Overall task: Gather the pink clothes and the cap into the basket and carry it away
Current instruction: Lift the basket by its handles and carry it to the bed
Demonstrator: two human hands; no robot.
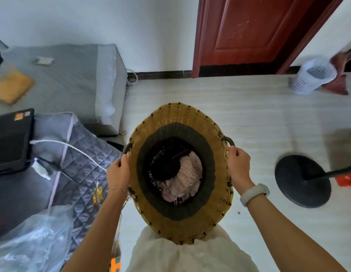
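The pink clothes (183, 179) and dark cap (166, 163) lie at the bottom of the woven basket (180, 118), held up against the body above the floor. Left hand (118, 173) and right hand (238, 163) have fingers curled round its handles. Best keep it level while walking toward the door (249, 30).
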